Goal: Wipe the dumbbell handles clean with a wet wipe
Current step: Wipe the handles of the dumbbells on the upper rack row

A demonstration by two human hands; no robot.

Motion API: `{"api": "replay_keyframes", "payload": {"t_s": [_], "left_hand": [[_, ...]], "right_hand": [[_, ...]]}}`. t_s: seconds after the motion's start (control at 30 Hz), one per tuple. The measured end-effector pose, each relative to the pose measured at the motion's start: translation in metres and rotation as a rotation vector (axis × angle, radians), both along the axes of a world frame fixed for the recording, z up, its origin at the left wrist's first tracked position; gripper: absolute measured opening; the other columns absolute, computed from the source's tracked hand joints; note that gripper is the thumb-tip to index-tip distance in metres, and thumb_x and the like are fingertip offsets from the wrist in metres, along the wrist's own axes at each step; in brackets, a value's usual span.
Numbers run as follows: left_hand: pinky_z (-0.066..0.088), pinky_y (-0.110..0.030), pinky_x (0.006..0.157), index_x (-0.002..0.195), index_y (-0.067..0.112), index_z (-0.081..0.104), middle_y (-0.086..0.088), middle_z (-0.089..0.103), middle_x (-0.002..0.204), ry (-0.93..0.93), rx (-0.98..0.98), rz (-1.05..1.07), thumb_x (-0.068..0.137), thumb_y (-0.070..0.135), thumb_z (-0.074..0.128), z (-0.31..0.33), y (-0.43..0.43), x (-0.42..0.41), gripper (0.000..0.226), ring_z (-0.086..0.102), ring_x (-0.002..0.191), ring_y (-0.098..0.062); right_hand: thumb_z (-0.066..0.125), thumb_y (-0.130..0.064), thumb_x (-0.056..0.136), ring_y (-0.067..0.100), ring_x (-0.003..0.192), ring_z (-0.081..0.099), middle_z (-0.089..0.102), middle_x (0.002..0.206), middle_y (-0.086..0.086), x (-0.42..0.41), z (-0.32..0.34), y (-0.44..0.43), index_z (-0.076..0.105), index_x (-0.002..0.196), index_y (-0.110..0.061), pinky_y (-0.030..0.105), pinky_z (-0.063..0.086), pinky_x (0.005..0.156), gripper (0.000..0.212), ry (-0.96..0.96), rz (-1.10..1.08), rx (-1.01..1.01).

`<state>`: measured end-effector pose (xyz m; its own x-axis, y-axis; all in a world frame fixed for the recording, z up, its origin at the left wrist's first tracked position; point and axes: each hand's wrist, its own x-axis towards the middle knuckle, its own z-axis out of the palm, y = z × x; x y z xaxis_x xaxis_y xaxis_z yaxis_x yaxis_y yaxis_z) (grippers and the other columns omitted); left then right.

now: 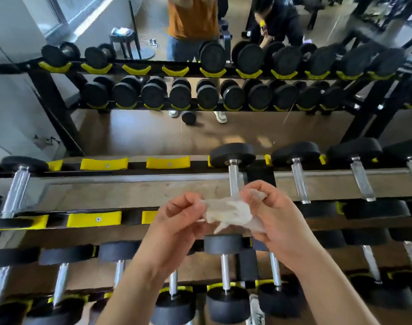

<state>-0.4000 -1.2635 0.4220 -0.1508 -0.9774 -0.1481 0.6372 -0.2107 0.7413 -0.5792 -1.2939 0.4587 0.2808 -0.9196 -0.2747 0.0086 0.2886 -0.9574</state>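
The left grip [176,221] is pinching the left end of a crumpled white wet wipe [227,211] between thumb and curled fingers. The right grip [278,216] is pinching the opposite end, with its thumb and forefinger pressing together on a bunched corner. The wipe is stretching between the two grips, and a loose tail is hanging down from its middle. Just beyond the grips, a dumbbell [233,154] is lying on the upper tier of the rack [134,175]. Its chrome handle [234,177] is running straight toward the wipe and passing behind it, and whether the two are touching cannot be told from this view. To the right of the right grip, more dumbbells are lying side by side on the same tier, with the neighbouring handle [299,181] showing just past the knuckles. To the left of the left grip, yellow cradles [94,219] are lining the near rail. Below both grips, a lower tier is holding another row of dumbbells, and one grey dumbbell head [223,243] is sitting directly beneath the hanging tail. Well beyond the grips, a mirror [153,132] is reflecting the rack and a person in an orange top.
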Motion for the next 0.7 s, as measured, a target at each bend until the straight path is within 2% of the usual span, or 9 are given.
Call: {"api": "replay_keyframes", "payload": {"t_s": [0.13, 0.2, 0.3, 0.37, 0.43, 0.47, 0.57, 0.63, 0.7], "left_hand": [[0.051, -0.025, 0.059, 0.069, 0.020, 0.070, -0.003, 0.065, 0.068, -0.244, 0.077, -0.028, 0.056, 0.034, 0.092, -0.014, -0.017, -0.065, 0.029, 0.061, 0.061, -0.015], [0.047, -0.018, 0.057, 0.070, 0.025, 0.071, 0.005, 0.065, 0.066, -0.382, 0.088, -0.186, 0.071, 0.019, 0.083, -0.011, -0.023, -0.093, 0.013, 0.058, 0.059, -0.007], [0.043, -0.013, 0.057, 0.076, 0.021, 0.072, 0.011, 0.065, 0.067, -0.650, 0.137, -0.373, 0.081, -0.005, 0.071, -0.007, -0.036, -0.122, 0.026, 0.054, 0.059, 0.000], [0.040, -0.012, 0.056, 0.076, 0.019, 0.067, 0.014, 0.061, 0.063, -0.849, 0.124, -0.360, 0.078, -0.003, 0.072, -0.010, -0.046, -0.132, 0.022, 0.051, 0.057, 0.003], [0.038, -0.013, 0.059, 0.064, 0.027, 0.057, 0.014, 0.057, 0.063, -0.978, 0.118, -0.240, 0.069, 0.004, 0.066, -0.018, -0.051, -0.137, 0.025, 0.051, 0.060, 0.002], [0.041, -0.016, 0.063, 0.059, 0.027, 0.053, 0.010, 0.059, 0.068, -0.910, 0.159, -0.126, 0.066, 0.005, 0.061, -0.023, -0.052, -0.139, 0.025, 0.056, 0.066, -0.001], [0.050, -0.033, 0.073, 0.061, 0.021, 0.052, -0.009, 0.068, 0.085, -0.366, 0.293, 0.206, 0.069, 0.003, 0.059, -0.038, -0.049, -0.140, 0.021, 0.068, 0.094, -0.026], [0.053, -0.032, 0.072, 0.079, 0.021, 0.063, -0.008, 0.071, 0.101, -0.346, 0.305, 0.228, 0.076, 0.020, 0.068, -0.049, -0.050, -0.151, 0.006, 0.068, 0.100, -0.027], [0.053, -0.026, 0.074, 0.107, 0.030, 0.065, 0.000, 0.070, 0.110, -0.545, 0.271, 0.129, 0.076, 0.038, 0.073, -0.062, -0.056, -0.165, 0.033, 0.067, 0.101, -0.018]], "right_hand": [[0.058, -0.018, 0.093, 0.009, 0.059, 0.060, 0.065, 0.064, -0.003, -0.065, -0.013, -0.048, 0.064, 0.086, -0.016, 0.025, 0.051, 0.057, 0.009, 0.155, -0.049, -0.138], [0.058, -0.019, 0.094, 0.012, 0.054, 0.058, 0.060, 0.056, -0.001, -0.089, -0.021, -0.070, 0.064, 0.084, -0.015, 0.032, 0.049, 0.060, 0.012, 0.137, -0.024, -0.097], [0.055, -0.023, 0.097, 0.017, 0.051, 0.048, 0.048, 0.047, 0.002, -0.109, -0.040, -0.091, 0.062, 0.079, -0.009, 0.030, 0.043, 0.061, 0.023, 0.167, 0.089, -0.054], [0.052, -0.026, 0.098, 0.021, 0.052, 0.041, 0.041, 0.045, 0.000, -0.116, -0.051, -0.101, 0.061, 0.069, -0.014, 0.032, 0.041, 0.063, 0.033, 0.132, 0.109, -0.003], [0.052, -0.030, 0.098, 0.023, 0.054, 0.034, 0.036, 0.050, 0.002, -0.123, -0.060, -0.111, 0.055, 0.055, -0.022, 0.034, 0.039, 0.065, 0.044, 0.064, 0.043, 0.097], [0.053, -0.030, 0.098, 0.022, 0.055, 0.034, 0.036, 0.055, 0.005, -0.125, -0.063, -0.117, 0.056, 0.056, -0.022, 0.033, 0.038, 0.064, 0.042, 0.028, -0.012, 0.168], [0.053, -0.031, 0.097, 0.013, 0.048, 0.036, 0.039, 0.056, 0.001, -0.130, -0.069, -0.132, 0.058, 0.074, -0.016, 0.023, 0.031, 0.045, 0.028, -0.105, -0.103, 0.376], [0.051, -0.032, 0.097, 0.010, 0.044, 0.033, 0.039, 0.057, 0.001, -0.128, -0.078, -0.138, 0.057, 0.082, -0.012, 0.020, 0.025, 0.036, 0.025, -0.168, -0.081, 0.455], [0.052, -0.035, 0.095, 0.016, 0.050, 0.035, 0.041, 0.067, 0.011, -0.123, -0.084, -0.138, 0.056, 0.087, -0.010, 0.024, 0.027, 0.041, 0.026, -0.224, 0.017, 0.495]]}}
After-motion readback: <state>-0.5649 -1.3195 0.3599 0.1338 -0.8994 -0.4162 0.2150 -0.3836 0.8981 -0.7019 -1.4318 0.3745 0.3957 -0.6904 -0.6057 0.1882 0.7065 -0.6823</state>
